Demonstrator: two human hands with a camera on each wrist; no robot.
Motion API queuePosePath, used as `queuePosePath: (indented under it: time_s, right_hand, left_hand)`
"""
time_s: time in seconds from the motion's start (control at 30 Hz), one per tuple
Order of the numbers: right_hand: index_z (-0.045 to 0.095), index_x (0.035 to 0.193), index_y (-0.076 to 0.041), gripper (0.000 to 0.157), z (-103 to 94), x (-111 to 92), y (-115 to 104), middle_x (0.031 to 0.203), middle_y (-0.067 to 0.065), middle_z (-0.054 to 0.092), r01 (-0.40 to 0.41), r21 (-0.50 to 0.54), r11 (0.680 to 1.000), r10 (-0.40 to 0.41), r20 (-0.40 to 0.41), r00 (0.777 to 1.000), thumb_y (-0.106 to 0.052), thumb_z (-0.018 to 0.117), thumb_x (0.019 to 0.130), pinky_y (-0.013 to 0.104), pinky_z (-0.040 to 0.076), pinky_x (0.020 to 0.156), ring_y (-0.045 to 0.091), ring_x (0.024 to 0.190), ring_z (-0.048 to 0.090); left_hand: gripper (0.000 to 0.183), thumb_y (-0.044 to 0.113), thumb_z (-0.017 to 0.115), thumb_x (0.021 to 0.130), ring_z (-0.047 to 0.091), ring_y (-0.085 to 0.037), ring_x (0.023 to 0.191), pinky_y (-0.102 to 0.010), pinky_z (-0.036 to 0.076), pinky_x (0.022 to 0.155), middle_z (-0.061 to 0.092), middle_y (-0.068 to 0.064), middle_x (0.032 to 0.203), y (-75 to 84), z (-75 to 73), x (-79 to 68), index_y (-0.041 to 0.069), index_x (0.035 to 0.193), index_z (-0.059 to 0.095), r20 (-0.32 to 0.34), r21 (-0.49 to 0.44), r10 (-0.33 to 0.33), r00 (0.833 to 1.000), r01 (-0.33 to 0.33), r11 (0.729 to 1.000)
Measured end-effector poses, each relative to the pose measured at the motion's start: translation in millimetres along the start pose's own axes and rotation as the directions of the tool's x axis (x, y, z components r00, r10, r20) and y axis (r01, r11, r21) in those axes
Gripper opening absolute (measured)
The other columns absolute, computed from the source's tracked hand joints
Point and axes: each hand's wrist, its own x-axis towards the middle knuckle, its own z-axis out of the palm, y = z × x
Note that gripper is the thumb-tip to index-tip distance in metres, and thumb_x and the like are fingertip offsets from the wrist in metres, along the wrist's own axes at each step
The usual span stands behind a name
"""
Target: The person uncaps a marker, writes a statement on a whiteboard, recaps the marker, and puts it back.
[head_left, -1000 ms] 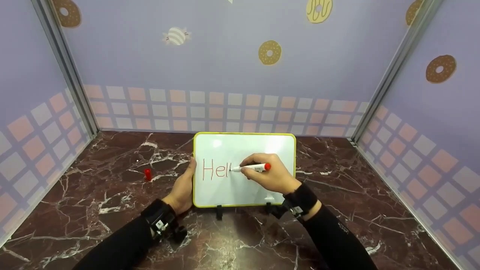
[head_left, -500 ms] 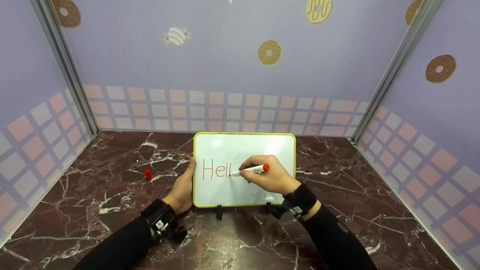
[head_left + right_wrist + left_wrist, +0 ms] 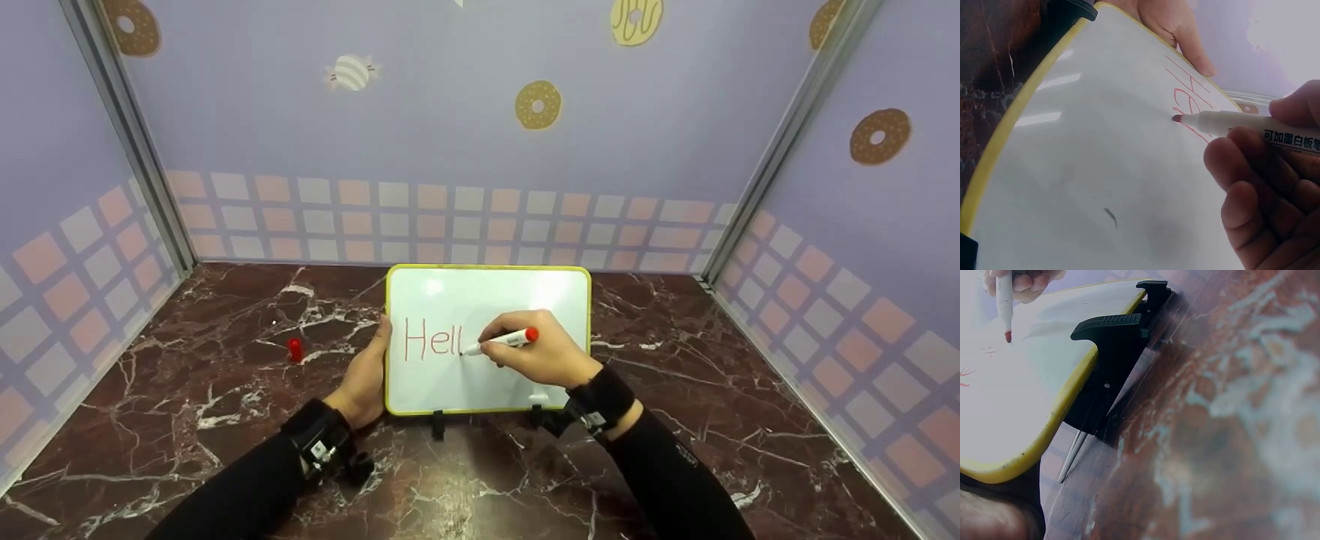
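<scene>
White marker (image 3: 513, 340) juts leftward from pinching right hand (image 3: 545, 354); left hand (image 3: 364, 379) grips the whiteboard (image 3: 480, 296).

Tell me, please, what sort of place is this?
Probably a small recording booth: patterned panels with grey corner posts stand on three sides of a marbled tabletop, and black wrist-worn devices suggest filming.

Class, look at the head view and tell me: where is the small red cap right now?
In the head view, the small red cap is on the marbled tabletop, left of the whiteboard; its nearest neighbour is the left hand.
</scene>
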Motion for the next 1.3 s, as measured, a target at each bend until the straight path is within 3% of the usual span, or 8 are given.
queuePosePath:
  time_s: [0.5,0.8,1.3]
  right_hand:
    - [0.084,0.106,-0.006,0.008,-6.4,-1.8,-5.5,0.097,0.002,0.082,0.032,-0.002,0.999,-0.032,-0.007,0.999,-0.007,0.077,0.104,0.025,0.056,0.064,0.014,0.073,0.075]
    - [0.084,0.104,-0.003,0.007,-12.5,-1.5,-2.2,0.093,0.004,0.082,0.007,-0.01,1.0,-0.008,-0.055,0.998,-0.005,0.077,0.101,0.022,0.057,0.061,0.012,0.07,0.073]
    - [0.084,0.103,-0.002,0.008,-12.7,-0.9,-1.8,0.093,0.001,0.081,0.003,-0.033,0.999,-0.004,-0.04,0.999,-0.005,0.077,0.101,0.023,0.056,0.061,0.013,0.07,0.074]
  left_hand:
    - [0.085,0.077,0.02,0.112,0.071,-0.037,0.128,-0.056,0.06,0.101,0.068,-0.016,0.15,-0.1,-0.5,-1.6,0.021,0.174,0.035,-0.004,0.026,0.007,1.0,-0.007,1.0]
    - [0.084,0.076,0.022,0.112,0.071,-0.037,0.13,-0.056,0.06,0.103,0.067,-0.016,0.151,-0.5,0.2,-1.9,0.02,0.173,0.037,-0.015,0.027,0.0,1.0,0.0,1.0]
    - [0.083,0.076,0.021,0.112,0.071,-0.036,0.128,-0.057,0.06,0.102,0.068,-0.014,0.15,0.0,-0.4,-1.6,0.022,0.174,0.035,-0.009,0.014,0.002,1.0,-0.002,1.0]
